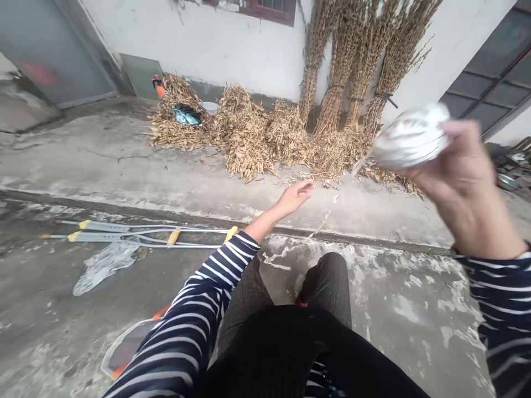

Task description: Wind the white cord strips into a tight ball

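Observation:
My right hand (460, 177) is raised at the right, closed around a white ball of cord (409, 138); both are blurred by motion. A thin white strand (321, 224) runs down from the ball toward my outstretched left hand (295, 198), which reaches forward over the concrete with its fingers pinched together, apparently on that strand. Both arms wear navy sleeves with white stripes. My knees in dark trousers (290, 309) fill the bottom middle.
A pair of crutches (136, 235) lies on the ground at left, with crumpled clear plastic (105, 265) beside them. Piles of dry bean stalks (249, 132) and tied upright bundles (352, 61) stand against the white wall. A low concrete step (124, 207) crosses the ground.

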A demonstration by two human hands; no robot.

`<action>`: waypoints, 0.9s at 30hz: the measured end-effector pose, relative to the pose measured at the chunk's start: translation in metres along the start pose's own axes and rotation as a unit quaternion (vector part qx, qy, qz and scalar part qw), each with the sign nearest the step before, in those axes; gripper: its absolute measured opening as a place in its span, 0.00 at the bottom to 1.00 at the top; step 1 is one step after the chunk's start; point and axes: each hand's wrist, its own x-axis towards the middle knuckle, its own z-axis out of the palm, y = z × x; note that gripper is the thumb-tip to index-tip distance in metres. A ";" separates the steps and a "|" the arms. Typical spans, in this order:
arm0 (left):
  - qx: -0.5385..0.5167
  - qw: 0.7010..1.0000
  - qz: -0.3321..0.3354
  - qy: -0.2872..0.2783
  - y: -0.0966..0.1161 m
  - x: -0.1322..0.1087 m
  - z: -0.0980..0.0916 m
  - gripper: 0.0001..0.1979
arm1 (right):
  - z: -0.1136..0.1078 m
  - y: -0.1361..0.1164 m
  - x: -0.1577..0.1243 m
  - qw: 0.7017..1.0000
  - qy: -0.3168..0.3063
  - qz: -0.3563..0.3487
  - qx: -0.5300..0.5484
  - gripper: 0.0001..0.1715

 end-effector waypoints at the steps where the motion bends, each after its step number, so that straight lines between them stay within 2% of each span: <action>1: -0.024 0.999 0.039 -0.011 0.013 0.000 0.007 0.22 | 0.008 0.011 -0.004 0.998 -0.017 0.052 0.009 0.15; 2: -0.041 0.997 0.065 -0.017 0.025 -0.001 0.015 0.24 | 0.014 0.023 -0.008 0.993 -0.034 0.110 0.021 0.21; 4: -0.055 0.995 0.089 -0.004 0.040 -0.003 0.027 0.23 | 0.022 0.050 -0.015 0.986 -0.027 0.163 0.031 0.25; 7: -0.056 0.995 0.072 0.028 0.040 -0.010 0.037 0.11 | 0.021 0.080 -0.021 0.977 -0.040 0.200 0.058 0.23; 10: -0.084 0.995 0.039 0.022 0.025 -0.020 0.038 0.12 | 0.012 0.097 -0.024 0.973 -0.049 0.210 0.086 0.24; 13: -0.118 0.993 -0.016 -0.005 0.009 -0.031 0.035 0.08 | 0.005 0.110 -0.033 0.969 -0.045 0.211 0.117 0.26; 18: -0.091 0.989 -0.117 -0.014 -0.017 -0.047 0.031 0.07 | 0.005 0.129 -0.054 0.964 -0.021 0.188 0.186 0.25; 23: -0.091 0.984 -0.150 -0.030 -0.046 -0.057 0.029 0.07 | 0.006 0.142 -0.068 0.961 -0.003 0.191 0.202 0.23; 27: -0.103 0.979 -0.168 -0.047 -0.067 -0.064 0.027 0.05 | 0.007 0.136 -0.072 0.963 0.026 0.174 0.203 0.23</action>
